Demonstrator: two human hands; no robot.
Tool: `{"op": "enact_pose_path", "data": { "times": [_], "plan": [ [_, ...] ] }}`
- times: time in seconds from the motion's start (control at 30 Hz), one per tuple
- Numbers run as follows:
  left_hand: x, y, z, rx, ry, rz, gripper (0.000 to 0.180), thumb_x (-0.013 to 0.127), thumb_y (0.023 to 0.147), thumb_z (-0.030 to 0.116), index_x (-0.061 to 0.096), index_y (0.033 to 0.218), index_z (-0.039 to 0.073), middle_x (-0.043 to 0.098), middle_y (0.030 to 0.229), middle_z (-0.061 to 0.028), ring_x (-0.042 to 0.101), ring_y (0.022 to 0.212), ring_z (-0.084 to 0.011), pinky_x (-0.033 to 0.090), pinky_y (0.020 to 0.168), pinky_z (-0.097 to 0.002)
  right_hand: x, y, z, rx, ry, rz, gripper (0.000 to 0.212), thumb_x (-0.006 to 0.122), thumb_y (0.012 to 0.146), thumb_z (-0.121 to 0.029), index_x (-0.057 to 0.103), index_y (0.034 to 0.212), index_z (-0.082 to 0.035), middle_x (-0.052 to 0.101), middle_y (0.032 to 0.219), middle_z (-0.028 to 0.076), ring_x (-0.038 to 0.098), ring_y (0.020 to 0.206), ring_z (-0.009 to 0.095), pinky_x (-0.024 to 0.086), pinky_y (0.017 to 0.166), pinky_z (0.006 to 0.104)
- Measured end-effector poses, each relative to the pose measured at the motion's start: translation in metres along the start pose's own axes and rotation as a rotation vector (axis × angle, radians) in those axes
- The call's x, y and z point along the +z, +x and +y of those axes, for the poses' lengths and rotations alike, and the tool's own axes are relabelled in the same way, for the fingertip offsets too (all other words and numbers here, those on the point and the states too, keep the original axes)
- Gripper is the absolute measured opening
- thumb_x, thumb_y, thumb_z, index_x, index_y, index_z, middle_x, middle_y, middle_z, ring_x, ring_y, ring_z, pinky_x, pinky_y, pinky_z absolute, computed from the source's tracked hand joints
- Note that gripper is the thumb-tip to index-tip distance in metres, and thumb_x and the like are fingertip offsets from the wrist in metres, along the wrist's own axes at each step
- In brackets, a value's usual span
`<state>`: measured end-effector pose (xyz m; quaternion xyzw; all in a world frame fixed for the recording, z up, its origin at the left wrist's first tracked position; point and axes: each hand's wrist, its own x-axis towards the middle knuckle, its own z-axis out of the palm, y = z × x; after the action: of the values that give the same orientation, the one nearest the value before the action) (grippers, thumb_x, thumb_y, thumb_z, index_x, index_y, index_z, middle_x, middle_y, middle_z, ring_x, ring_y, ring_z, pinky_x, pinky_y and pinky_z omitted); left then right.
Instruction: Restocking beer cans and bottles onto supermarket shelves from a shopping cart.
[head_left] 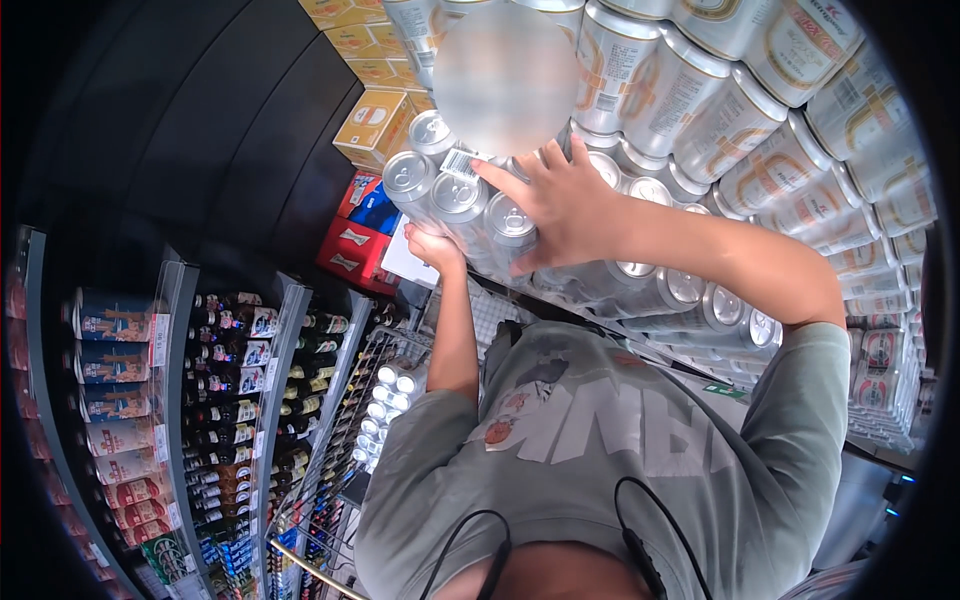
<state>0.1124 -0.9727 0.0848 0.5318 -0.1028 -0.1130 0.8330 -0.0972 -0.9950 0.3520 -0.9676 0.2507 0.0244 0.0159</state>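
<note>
fingers point(503, 182) splayed, right hand point(575, 205) atop cans point(459, 198); left hand point(436, 248) against side

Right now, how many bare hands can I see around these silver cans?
2. The left hand is near the left end of the silver cans; the right hand is spread over their tops. Any others would be hidden.

Pack of silver cans point(459, 196): upright cylinders side by side, lids facing camera, ring-pulls flat, unopened. Clear film appears around sides. White barcode label point(462, 164) across lids near left edge. Lies under right hand point(565, 200), left hand point(434, 247) at side; right extent unclear.
</note>
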Motion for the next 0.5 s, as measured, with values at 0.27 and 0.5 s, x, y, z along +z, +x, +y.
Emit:
{"op": "enact_pose_path", "data": {
  "times": [0.27,0.5],
  "plan": [
    [-0.009,0.009,-0.014,0.042,0.042,-0.062,0.049,0.039,0.095,0.030,0.065,0.102,-0.010,0.067,0.102,-0.0188,0.063,0.094,-0.0300,0.050,0.085,-0.0414,-0.001,0.016,0.013,-0.038,0.214,0.002,0.112,0.087,0.064,-0.046,0.035,0.159,-0.020,0.025,0.160,0.035,0.043,0.138,0.046,0.043,0.105,0.0515],
    [-0.007,0.007,-0.006,0.043,0.017,-0.094,0.052,0.037,0.097,0.032,0.064,0.110,-0.010,0.067,0.108,-0.0190,0.064,0.098,-0.0292,0.050,0.088,-0.0403,0.012,0.016,0.016,-0.094,0.154,0.159,0.110,0.086,0.060,-0.042,0.039,0.157,-0.018,0.029,0.158,0.034,0.046,0.134,0.046,0.045,0.100,0.0490]
  ]
}}
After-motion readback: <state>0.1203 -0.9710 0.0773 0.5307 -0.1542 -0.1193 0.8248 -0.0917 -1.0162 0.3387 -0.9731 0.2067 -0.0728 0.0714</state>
